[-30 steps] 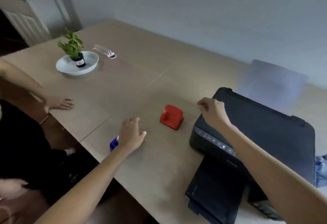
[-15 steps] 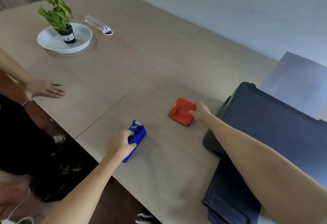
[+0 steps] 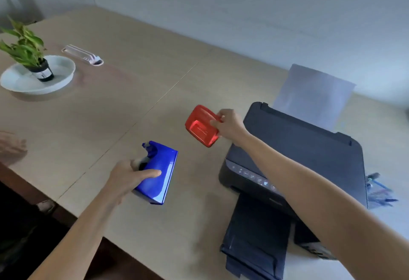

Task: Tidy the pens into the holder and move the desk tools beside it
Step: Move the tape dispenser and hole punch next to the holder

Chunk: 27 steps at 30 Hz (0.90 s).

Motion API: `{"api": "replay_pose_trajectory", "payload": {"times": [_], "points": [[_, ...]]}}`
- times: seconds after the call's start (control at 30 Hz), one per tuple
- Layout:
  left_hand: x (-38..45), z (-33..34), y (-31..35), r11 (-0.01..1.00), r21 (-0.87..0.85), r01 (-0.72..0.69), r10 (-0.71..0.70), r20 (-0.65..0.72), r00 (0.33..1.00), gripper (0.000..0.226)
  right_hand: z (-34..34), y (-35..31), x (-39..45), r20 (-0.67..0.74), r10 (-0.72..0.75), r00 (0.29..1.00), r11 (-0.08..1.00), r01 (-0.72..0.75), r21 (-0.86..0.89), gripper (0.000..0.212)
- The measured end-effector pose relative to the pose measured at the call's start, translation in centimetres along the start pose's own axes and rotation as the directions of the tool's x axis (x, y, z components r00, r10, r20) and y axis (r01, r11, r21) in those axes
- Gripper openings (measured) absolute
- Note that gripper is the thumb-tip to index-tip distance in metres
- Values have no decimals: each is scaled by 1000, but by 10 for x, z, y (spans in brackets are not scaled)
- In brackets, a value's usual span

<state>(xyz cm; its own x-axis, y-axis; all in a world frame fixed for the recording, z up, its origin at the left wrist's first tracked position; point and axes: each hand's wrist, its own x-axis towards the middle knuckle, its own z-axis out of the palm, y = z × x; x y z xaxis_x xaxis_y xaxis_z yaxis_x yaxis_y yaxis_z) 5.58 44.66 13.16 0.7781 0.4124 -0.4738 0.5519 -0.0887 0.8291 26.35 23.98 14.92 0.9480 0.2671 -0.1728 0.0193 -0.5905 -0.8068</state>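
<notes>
My left hand [image 3: 130, 174] grips a blue tape dispenser [image 3: 158, 174], lifted and tilted above the wooden desk [image 3: 110, 107] near its front edge. My right hand [image 3: 229, 122] holds a red hole punch [image 3: 202, 125] by its edge, raised off the desk with its underside turned toward me, just left of the printer. A clear holder with several pens [image 3: 379, 192] shows at the right edge, partly hidden behind the printer.
A black printer [image 3: 309, 160] with its paper tray out fills the right side. A potted plant [image 3: 28, 52] stands in a white dish [image 3: 59, 76] at the far left, a white clip-like object [image 3: 84, 55] behind it. Another person's hand [image 3: 11, 145] rests at the left edge.
Both tools have come up off the desk: the red hole punch was lifted and tipped over by my right hand, and my left hand raised and tilted the blue tape dispenser.
</notes>
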Motion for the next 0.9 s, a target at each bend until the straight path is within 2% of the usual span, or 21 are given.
{"api": "replay_pose_trajectory", "payload": {"times": [0.07, 0.17, 0.37, 0.5, 0.57, 0.63, 0.7, 0.77, 0.83, 0.9], "points": [[-19, 23, 39, 995, 11, -96, 95, 49, 994, 16, -55, -8, -17, -43, -30, 999, 994, 35, 108, 11], [-48, 72, 95, 971, -9, -240, 239, 123, 963, 22, -143, -11, -54, -134, -81, 988, 982, 102, 160, 12], [-96, 218, 159, 901, -1, -434, 405, 363, 839, 18, -300, 49, -133, -357, -52, 932, 977, 123, 177, 16], [-130, 328, 166, 849, 124, -513, 368, 559, 743, 28, -380, 124, -188, -511, 73, 856, 985, 20, 173, 10], [-148, 383, 158, 829, 172, -533, 317, 640, 700, 19, -412, 166, -211, -584, 160, 796, 981, -60, 186, 16], [-161, 432, 144, 789, 247, -563, 279, 673, 685, 15, -433, 203, -230, -622, 260, 738, 960, -131, 246, 21], [-169, 479, 127, 708, 343, -617, 241, 705, 668, 36, -447, 237, -246, -645, 348, 680, 933, -186, 308, 20], [-170, 517, 108, 634, 449, -630, 181, 706, 685, 44, -452, 269, -256, -663, 402, 632, 915, -241, 324, 16], [-170, 544, 90, 588, 550, -593, 121, 665, 737, 42, -450, 299, -262, -673, 432, 601, 902, -290, 320, 8], [-164, 566, 77, 546, 623, -560, 103, 614, 783, 38, -447, 331, -263, -661, 475, 580, 880, -333, 340, 8]]}}
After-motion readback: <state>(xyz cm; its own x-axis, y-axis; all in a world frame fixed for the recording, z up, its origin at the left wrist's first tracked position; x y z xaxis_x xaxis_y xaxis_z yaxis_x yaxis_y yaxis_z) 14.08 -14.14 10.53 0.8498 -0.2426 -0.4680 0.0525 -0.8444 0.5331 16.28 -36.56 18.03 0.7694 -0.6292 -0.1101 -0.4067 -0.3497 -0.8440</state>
